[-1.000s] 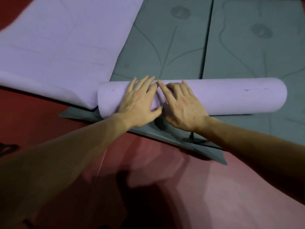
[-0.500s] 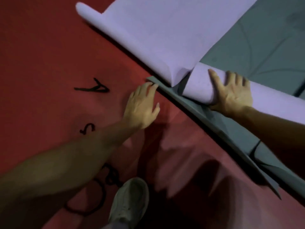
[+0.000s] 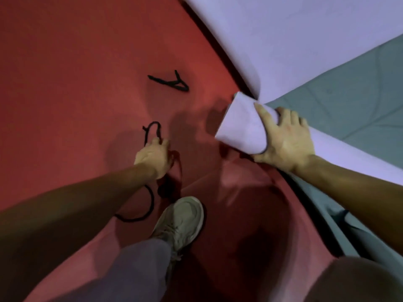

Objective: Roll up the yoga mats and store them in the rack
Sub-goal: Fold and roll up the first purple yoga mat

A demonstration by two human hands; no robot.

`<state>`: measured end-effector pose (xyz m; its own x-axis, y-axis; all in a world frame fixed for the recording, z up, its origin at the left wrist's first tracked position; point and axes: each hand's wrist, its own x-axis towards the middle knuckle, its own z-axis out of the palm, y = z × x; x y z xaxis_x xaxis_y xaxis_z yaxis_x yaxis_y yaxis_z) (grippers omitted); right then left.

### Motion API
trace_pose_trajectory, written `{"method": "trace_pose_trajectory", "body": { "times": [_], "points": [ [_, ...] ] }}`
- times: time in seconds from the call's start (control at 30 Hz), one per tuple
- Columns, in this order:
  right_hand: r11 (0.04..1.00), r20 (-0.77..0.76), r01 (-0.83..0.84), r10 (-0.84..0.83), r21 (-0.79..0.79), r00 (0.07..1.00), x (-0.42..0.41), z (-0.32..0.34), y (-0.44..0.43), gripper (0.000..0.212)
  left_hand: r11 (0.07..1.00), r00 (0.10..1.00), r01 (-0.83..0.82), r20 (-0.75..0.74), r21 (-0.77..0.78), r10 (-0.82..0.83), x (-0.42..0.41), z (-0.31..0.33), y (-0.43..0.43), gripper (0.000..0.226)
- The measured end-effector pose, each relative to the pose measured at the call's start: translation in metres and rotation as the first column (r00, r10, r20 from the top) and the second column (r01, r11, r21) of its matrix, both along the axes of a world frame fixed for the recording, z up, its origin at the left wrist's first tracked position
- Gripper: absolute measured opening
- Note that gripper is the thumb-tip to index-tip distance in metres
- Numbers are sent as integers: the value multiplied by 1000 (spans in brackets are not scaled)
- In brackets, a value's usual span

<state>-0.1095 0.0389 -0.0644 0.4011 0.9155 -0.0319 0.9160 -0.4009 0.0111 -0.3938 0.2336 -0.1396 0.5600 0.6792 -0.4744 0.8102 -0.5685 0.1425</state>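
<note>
Right hand (image 3: pixel 285 140) clamps roll (image 3: pixel 239 125); left hand (image 3: pixel 153 156) closes on cord (image 3: pixel 150 131). Risk: one-handed grip slackens, roll unwinds.

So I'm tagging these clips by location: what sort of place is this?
Probably a yoga or exercise studio. Several mats are laid out side by side: a lilac mat and grey-green mats on a red padded floor, with the right hand holding a rolled lilac mat.
</note>
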Motion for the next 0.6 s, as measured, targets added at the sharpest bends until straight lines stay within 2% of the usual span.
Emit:
{"method": "trace_pose_trajectory", "body": {
  "times": [0.07, 0.23, 0.37, 0.43, 0.5, 0.53, 0.6],
  "points": [
    [996, 2, -82, 82, -29, 997, -22, -17, 8, 137, 989, 990, -128, -72, -72, 122, -10, -3, 7, 55],
    [987, 3, -151, 151, -62, 988, -50, -38, 11, 135, 976, 980, -185, -101, -120, 173, -15, -13, 0, 56],
    [987, 31, -145, 147, -71, 989, -50, -39, 13, 139, 958, 952, -286, -126, -31, 281, -4, -12, -18, 26],
    [988, 15, -135, 137, -72, 991, -48, -38, 13, 141, 945, 946, -323, -46, -43, 321, 9, 0, -19, 19],
    [990, -12, -118, 117, -82, 993, -43, -30, 14, 143, 932, 922, -342, 147, -121, 358, 30, 22, -17, 14],
    [991, -28, -104, 101, -89, 994, -40, -23, 13, 143, 919, 881, -344, 271, -194, 388, 44, 35, -17, 8],
    [995, -44, -68, 65, -75, 997, -31, -3, 12, 139, 904, 763, -318, 490, -285, 423, 76, 66, -16, 15]
  ]
}}
